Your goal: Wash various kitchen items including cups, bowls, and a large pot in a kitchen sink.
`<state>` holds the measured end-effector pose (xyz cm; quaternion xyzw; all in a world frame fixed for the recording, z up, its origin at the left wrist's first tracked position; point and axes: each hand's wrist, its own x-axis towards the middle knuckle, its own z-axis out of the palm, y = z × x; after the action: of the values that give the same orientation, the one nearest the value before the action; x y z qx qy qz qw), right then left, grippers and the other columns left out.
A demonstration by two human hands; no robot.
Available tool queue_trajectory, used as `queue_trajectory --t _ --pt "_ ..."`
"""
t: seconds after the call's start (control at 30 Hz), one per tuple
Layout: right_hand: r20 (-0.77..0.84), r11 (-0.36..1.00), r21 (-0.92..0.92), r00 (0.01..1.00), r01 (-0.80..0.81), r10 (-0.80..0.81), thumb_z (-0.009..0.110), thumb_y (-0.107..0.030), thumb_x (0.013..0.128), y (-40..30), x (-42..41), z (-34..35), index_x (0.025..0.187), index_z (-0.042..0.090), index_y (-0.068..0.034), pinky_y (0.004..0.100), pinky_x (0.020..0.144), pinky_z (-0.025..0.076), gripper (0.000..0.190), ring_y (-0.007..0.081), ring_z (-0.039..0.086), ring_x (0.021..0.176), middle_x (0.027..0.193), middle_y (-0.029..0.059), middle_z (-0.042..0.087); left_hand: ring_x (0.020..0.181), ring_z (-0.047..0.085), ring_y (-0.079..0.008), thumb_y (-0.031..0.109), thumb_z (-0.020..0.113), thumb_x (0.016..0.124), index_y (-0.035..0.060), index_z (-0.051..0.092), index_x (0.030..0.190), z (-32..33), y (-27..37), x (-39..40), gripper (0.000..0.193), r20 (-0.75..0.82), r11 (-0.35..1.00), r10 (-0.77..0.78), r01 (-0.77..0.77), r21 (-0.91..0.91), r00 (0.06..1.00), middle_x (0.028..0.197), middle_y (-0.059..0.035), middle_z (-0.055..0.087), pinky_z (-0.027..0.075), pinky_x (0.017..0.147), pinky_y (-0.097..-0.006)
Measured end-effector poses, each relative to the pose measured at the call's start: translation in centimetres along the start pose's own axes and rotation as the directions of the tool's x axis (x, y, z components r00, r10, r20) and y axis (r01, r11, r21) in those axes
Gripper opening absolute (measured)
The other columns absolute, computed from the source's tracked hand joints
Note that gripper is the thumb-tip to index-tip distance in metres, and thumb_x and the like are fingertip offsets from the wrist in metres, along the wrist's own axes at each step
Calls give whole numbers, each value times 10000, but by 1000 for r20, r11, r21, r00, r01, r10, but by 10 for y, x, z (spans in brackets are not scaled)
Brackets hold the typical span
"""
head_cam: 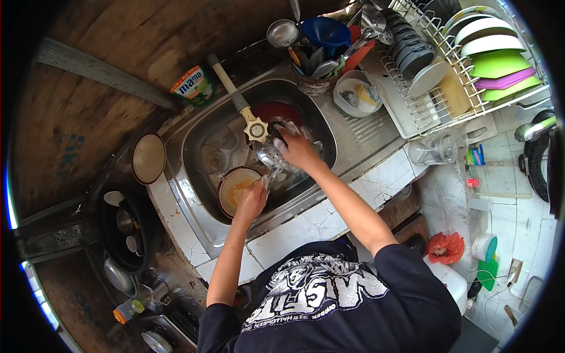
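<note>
My left hand is closed at the lower end of a perforated metal skimmer, which it appears to hold by the handle. Wet with suds, my right hand presses on the skimmer's head from the right; whatever lies under its fingers is hidden. Below and left of my left hand, a cream enamel plate with a brown rim and yellow residue leans in the steel sink. Several glass or clear dishes lie at the sink's left. A dark red dish sits behind the tap.
The tap's pipe reaches over the basin. Right of it stand a utensil holder, a tub with a soapy sponge and a dish rack. A dish-soap pouch, another enamel plate and a black basin are left.
</note>
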<state>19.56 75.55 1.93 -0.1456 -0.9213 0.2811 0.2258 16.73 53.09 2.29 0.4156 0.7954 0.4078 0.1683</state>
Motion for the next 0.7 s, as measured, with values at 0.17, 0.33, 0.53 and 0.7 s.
queue_trajectory --t 0.17,0.33,0.53,0.7 --pt "147 959 -201 974 199 -171 550 -336 899 -37 9 44 1201 621 -138 485 993 426 368 375 510 1194 1295 157 546 751 566 -478 -3 542 842 -39 538 903 -2 -15 5 71 -25 997 22 -20 76 999 781 -276 587 456 660 -478" --pt "327 980 75 924 182 -197 548 -264 889 -15 6 44 1187 627 -182 458 1001 408 319 370 529 1152 1174 90 604 662 552 -461 -20 519 837 -39 530 833 -10 -35 -10 22 -64 984 -161 155 -87 985 702 -250 566 440 603 -470" --pt "139 997 68 990 -28 18 524 -223 915 -28 -9 40 1221 563 -23 531 1038 346 368 402 524 1148 1180 170 602 560 564 -400 -14 516 848 -29 543 828 -11 -39 -16 36 -166 966 -258 249 -71 952 610 -210 552 430 520 -446" --pt "156 969 53 957 240 -246 505 -250 951 -28 -30 31 1282 515 -5 530 1053 346 413 345 482 1234 1260 158 572 522 577 -353 -1 500 877 -35 555 846 -18 -25 -17 72 -201 972 -236 227 -63 951 614 -194 567 430 488 -437"
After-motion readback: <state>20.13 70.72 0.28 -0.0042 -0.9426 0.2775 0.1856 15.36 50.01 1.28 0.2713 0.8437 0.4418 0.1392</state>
